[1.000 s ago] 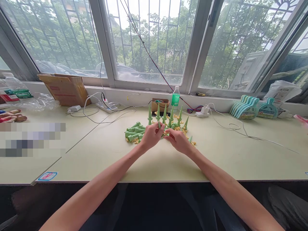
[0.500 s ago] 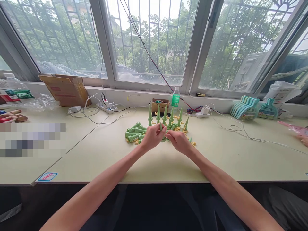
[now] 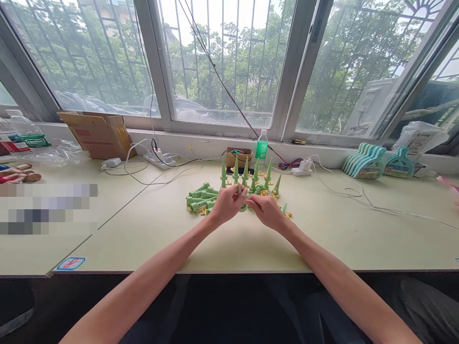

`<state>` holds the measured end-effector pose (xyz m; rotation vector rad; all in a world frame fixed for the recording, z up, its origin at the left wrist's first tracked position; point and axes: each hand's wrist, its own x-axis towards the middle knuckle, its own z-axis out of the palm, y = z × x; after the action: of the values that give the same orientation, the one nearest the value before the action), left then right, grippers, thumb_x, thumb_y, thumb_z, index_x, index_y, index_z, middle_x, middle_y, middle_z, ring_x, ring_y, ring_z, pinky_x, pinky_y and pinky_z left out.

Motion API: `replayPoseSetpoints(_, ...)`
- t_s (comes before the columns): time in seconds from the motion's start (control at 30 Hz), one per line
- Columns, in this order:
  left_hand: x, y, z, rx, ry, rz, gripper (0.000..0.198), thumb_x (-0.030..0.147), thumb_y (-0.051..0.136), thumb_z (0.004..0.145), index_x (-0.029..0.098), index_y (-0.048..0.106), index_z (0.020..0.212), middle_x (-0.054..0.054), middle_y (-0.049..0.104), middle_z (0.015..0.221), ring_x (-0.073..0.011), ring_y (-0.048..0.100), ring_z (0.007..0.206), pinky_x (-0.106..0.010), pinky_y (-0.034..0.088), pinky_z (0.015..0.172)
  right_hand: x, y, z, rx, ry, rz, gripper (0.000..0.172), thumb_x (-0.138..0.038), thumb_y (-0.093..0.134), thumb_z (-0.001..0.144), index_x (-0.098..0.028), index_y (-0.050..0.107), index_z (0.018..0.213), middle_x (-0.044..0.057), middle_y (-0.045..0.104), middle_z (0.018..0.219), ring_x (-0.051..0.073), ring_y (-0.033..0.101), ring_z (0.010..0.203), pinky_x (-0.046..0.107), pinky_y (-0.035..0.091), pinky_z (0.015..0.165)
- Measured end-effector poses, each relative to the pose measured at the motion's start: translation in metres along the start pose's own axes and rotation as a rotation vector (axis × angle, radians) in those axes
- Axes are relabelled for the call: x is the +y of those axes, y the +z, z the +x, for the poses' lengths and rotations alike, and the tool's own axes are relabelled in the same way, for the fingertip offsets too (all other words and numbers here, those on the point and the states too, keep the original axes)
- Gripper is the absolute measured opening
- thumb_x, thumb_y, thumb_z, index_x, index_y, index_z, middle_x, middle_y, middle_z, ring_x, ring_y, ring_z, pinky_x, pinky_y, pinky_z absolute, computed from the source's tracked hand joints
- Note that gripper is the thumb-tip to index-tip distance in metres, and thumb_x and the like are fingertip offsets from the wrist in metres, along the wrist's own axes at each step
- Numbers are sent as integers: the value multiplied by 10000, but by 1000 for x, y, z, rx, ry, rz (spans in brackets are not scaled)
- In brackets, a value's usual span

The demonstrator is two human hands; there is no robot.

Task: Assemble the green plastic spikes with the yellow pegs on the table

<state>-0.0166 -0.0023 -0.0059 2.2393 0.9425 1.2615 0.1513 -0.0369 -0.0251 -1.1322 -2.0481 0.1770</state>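
My left hand [image 3: 230, 203] is closed around a green plastic plant watering spike [image 3: 240, 189], whose pointed tip sticks up past the fingers. Close beside it, my right hand [image 3: 264, 206] pinches at the spike's side; whatever sits between those fingertips is too small to make out. Behind the hands stand several green spikes [image 3: 255, 176] upright, points up, with small yellow valves on their sides. To the left lies a pile of green tubular spike pieces [image 3: 201, 197]. Small yellow valves [image 3: 288, 214] lie loose by my right hand, partly hidden by it.
A small cardboard box [image 3: 239, 156] and a green-labelled bottle [image 3: 262, 145] stand behind the spikes. White cables [image 3: 353, 191] run over the table at right, near teal hanger-shaped pieces [image 3: 366, 162]. A large carton [image 3: 98, 134] and a power strip [image 3: 160, 159] are at left.
My two hands stay almost still on the spike. At the far right edge, a pink item by another person's hand has shifted, now mostly out of view.
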Motion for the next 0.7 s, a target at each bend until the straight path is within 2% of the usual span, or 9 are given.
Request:
replayPoseSetpoints(0.47,-4,1,0,4,43,61,296,387,449,905,177,535,716,51,462,524,-65,365,431,-195,374,496,1,1,0,-9,0,27,407,-436,359,980,-204,418,652,-28,404,556,109,338,501,241,289,524)
replayPoseSetpoints(0.7,-4,1,0,2,51,64,290,387,451,902,179,536,718,55,432,510,-69,337,439,-190,347,466,3,2,0,-14,9,17,420,-451,353,978,-207,418,643,-28,385,545,111,341,496,245,289,517)
